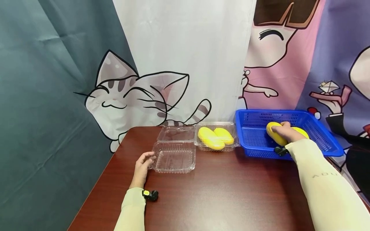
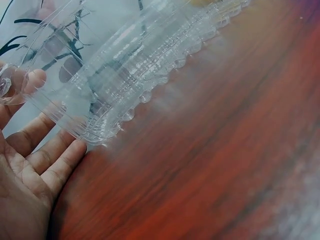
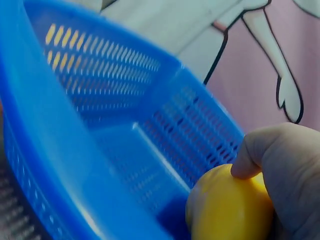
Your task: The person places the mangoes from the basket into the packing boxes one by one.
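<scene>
My right hand (image 1: pixel 286 132) grips a yellow mango (image 1: pixel 273 128) inside the blue basket (image 1: pixel 251 148). In the right wrist view the thumb lies over the top of the mango (image 3: pixel 225 205). Another yellow mango (image 1: pixel 301 131) shows behind the hand, partly hidden by it. At the left, my left hand (image 1: pixel 141 166) touches the side of an unfilled clear plastic clamshell box (image 1: pixel 173 170), its lid folded back. The left wrist view shows loosely extended fingers (image 2: pixel 62 160) against the wall of the clear box (image 2: pixel 125 85).
A second clear box (image 1: pixel 202 147) holding three yellow mangoes (image 1: pixel 212 138) stands between the open box and the basket. All rest on a dark red-brown table (image 1: pixel 219 192). A printed cartoon curtain (image 1: pixel 185 48) hangs right behind them.
</scene>
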`<state>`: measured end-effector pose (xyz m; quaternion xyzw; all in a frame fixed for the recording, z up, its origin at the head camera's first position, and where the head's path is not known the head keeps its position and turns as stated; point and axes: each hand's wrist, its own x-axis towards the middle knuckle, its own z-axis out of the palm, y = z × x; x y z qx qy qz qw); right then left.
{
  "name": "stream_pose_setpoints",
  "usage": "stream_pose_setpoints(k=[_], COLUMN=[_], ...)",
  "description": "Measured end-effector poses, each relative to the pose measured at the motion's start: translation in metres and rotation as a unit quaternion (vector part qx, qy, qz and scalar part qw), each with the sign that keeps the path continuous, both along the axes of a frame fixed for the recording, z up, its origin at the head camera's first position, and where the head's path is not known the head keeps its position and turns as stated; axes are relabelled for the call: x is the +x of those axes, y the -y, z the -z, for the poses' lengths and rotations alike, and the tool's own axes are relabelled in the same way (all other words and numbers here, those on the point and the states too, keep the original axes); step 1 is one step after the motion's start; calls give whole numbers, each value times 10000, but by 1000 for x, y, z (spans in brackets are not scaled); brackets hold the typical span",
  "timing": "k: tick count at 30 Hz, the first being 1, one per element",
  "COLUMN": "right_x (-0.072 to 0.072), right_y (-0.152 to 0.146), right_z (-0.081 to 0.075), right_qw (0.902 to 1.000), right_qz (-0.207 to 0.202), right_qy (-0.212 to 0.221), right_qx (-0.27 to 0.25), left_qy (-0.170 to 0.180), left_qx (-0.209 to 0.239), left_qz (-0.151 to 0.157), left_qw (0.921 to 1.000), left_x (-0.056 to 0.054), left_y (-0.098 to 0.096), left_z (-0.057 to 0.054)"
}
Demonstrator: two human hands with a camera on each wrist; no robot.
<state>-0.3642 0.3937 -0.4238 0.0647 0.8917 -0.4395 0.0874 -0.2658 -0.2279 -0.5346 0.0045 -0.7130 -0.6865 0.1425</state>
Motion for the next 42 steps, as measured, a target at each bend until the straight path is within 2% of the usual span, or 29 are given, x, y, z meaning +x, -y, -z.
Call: stream_pose_setpoints(k=[5, 9, 12, 13, 15, 19, 22, 25, 31, 38, 42], right_x=[3, 5, 8, 9, 10, 17, 25, 31, 47, 62, 70], right_y=[19, 40, 59, 66, 81, 115, 142, 170, 223, 279, 308], right_z=[-14, -28, -38, -41, -46, -56, -63, -66, -54, -20, -7], right_qw=[9988, 9963, 9936, 9921, 9881, 9800, 9761, 9723, 9658, 9538, 9509], right_qz=[242, 404, 447, 446, 424, 329, 36, -367, -989, -1536, -1797], right_qy=[-335, -562, -861, -1009, -1323, -1843, -2080, -2236, -2338, -2533, -2474], right_qx=[275, 505, 583, 595, 655, 673, 625, 569, 521, 507, 486], left_qy=[23, 188, 289, 274, 254, 181, 175, 46, -107, -110, -183], left_qx=[133, 48, -84, -103, -167, -195, -208, -155, 3, 86, 122], left_qz=[89, 265, 334, 340, 336, 335, 289, 293, 338, 394, 394], left_qw=[9999, 9995, 9990, 9990, 9990, 9991, 9992, 9994, 9994, 9991, 9990], left_x=[3, 12, 19, 20, 19, 10, 3, 2, 1, 1, 0], left_y=[1, -2, -7, -7, -7, -2, 2, 4, 3, 1, 0], left_z=[2, -13, -25, -25, -24, -12, -4, -1, 2, 2, 1])
